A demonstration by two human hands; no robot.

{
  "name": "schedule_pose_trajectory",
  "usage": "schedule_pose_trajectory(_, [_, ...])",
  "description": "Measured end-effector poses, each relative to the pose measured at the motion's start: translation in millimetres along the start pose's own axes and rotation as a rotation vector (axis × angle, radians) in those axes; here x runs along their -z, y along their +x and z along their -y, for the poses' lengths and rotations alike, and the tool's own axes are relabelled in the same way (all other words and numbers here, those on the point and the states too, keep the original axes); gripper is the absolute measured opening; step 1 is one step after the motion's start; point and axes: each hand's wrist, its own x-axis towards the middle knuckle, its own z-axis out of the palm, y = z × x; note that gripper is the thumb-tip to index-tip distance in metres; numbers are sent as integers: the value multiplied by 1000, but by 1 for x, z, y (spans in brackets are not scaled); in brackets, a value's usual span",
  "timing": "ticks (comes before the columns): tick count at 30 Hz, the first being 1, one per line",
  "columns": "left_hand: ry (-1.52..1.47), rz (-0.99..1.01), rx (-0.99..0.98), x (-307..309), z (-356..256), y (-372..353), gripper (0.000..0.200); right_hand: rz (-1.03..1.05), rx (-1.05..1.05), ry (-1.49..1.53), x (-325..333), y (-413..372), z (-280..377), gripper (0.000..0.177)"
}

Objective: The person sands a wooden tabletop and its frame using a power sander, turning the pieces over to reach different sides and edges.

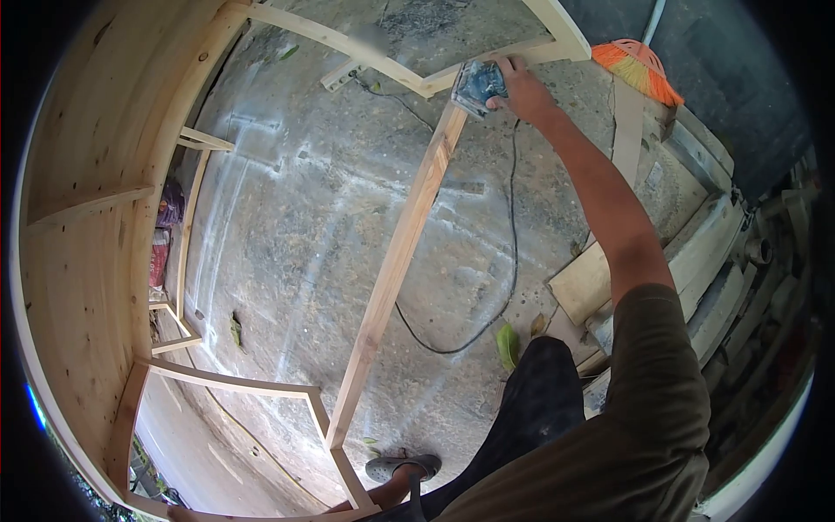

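My right hand [522, 91] reaches far forward, its fingers wrapped round a dusty blue power sander [480, 85]. The sander rests at the far end of a long wooden beam [396, 270], close to where the beam meets the frame. A dark cord [513, 226] trails from the sander and loops over the floor. The beam's near end joins a pale wooden frame [235, 378] at the lower left. My left hand cannot be made out; a bit of skin shows low at the bottom edge, beside my foot in a grey clog [403, 468].
Tall wooden panelling [87, 278] stands along the left. An orange broom [639, 70] leans at the upper right. Stacked boards and scrap [696, 252] lie on the right. A power strip [341, 76] sits beyond the beam. Leaves [507, 346] and white dust mark the concrete floor [287, 235].
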Motion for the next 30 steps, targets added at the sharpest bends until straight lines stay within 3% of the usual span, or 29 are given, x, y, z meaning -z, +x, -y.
schedule_pose_trajectory(3, [3, 0, -19, 5, -3, 3, 29, -87, 135, 34, -6, 17, -15, 96])
schedule_pose_trajectory(13, [36, 37, -122, 22, 22, 16, 24, -100, 134, 118, -22, 6, -42, 100])
schedule_pose_trajectory(15, [98, 117, -311, 41, 64, 42, 24, -169, 130, 74, -42, 0, -55, 105])
schedule_pose_trajectory(16, [184, 220, -648, 50, 89, 59, 24, -127, -3, 200, -38, 4, -51, 101])
schedule_pose_trajectory(17, [60, 69, -228, 43, 74, 45, 24, -82, -138, 328, -36, 6, -42, 97])
schedule_pose_trajectory(18, [28, 37, -169, 33, 57, 37, 25, -10, -245, 418, -33, 7, -36, 93])
schedule_pose_trajectory(21, [-12, 13, -100, 20, 42, 29, 28, 221, -512, 578, -11, 18, -18, 80])
schedule_pose_trajectory(24, [-47, 0, -61, 10, 30, 25, 32, 250, -702, 581, -10, 47, -14, 73])
schedule_pose_trajectory(30, [-113, -25, 19, 2, 15, 11, 40, 219, -682, 671, -10, 37, -8, 80])
